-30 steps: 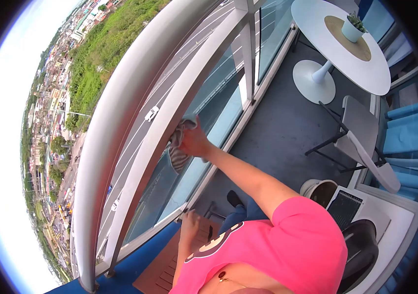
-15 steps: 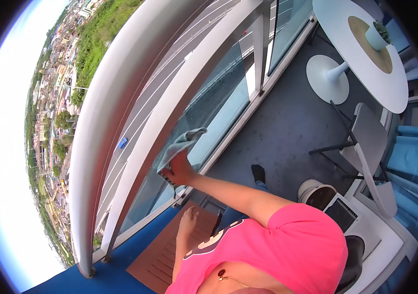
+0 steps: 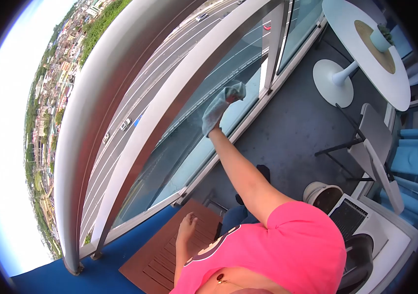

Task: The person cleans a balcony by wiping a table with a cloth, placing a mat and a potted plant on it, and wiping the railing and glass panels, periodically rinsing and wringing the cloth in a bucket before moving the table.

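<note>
My right hand (image 3: 229,100) is closed on a grey-green cloth (image 3: 214,113), which wraps over most of the hand and hides several fingers. Arm stretched out, it presses or holds the cloth at the glass panel (image 3: 189,115) below the railing; whether the cloth touches the glass all over I cannot tell. My left hand (image 3: 188,227) hangs over a brown slatted table (image 3: 155,245), fingers loosely bent and apart, with nothing seen in it.
A thick silver handrail (image 3: 103,93) curves along the left, with a road and town far below. White oval table (image 3: 339,24), grey folding chair (image 3: 368,132), bucket (image 3: 316,191) and white appliance (image 3: 380,230) stand to the right on the dark floor (image 3: 287,127).
My right hand has moved with the cloth up and to the right along the glass, and the arm is straighter. My left hand stays nearly in place.
</note>
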Demonstrator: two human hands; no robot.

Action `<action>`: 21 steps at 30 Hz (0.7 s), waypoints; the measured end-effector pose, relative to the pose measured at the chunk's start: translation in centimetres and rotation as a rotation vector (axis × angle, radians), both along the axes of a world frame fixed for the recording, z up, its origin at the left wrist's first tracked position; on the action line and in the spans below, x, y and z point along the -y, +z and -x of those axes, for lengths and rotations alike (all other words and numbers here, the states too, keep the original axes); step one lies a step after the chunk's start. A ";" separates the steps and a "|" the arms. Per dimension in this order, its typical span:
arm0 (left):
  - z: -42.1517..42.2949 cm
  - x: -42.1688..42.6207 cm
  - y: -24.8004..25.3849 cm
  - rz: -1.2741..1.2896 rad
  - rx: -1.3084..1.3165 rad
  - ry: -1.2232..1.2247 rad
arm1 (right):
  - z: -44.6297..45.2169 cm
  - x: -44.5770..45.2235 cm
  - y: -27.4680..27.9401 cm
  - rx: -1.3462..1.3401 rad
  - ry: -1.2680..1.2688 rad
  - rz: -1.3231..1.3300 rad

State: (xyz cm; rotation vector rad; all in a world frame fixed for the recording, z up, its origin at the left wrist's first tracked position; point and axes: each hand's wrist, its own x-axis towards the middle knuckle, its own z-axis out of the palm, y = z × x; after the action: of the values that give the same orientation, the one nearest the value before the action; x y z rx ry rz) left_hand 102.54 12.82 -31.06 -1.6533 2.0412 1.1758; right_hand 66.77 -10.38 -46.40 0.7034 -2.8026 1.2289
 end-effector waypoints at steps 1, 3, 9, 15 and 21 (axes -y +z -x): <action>-0.1 0.3 -1.1 -0.019 0.000 -0.004 | -4.2 -3.2 9.6 0.090 0.031 0.538; 0.1 0.9 -3.6 -0.022 -0.040 -0.017 | -9.6 -7.0 19.7 -0.110 0.255 0.734; 5.3 4.9 -9.8 0.078 -0.229 0.090 | -0.4 -6.1 14.4 -0.379 0.328 0.895; 7.3 4.4 -23.5 0.110 -0.521 0.156 | 7.9 -4.0 -12.7 0.481 0.079 1.376; 5.4 4.1 -33.3 0.070 -0.475 0.143 | 12.2 -1.7 -31.0 0.082 -0.196 0.761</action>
State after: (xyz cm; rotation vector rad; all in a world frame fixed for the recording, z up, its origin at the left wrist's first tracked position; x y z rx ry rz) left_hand 97.15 8.72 -64.33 -1.6994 2.2819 1.7006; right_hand 54.60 -8.71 -77.38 0.3142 -2.0871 2.0903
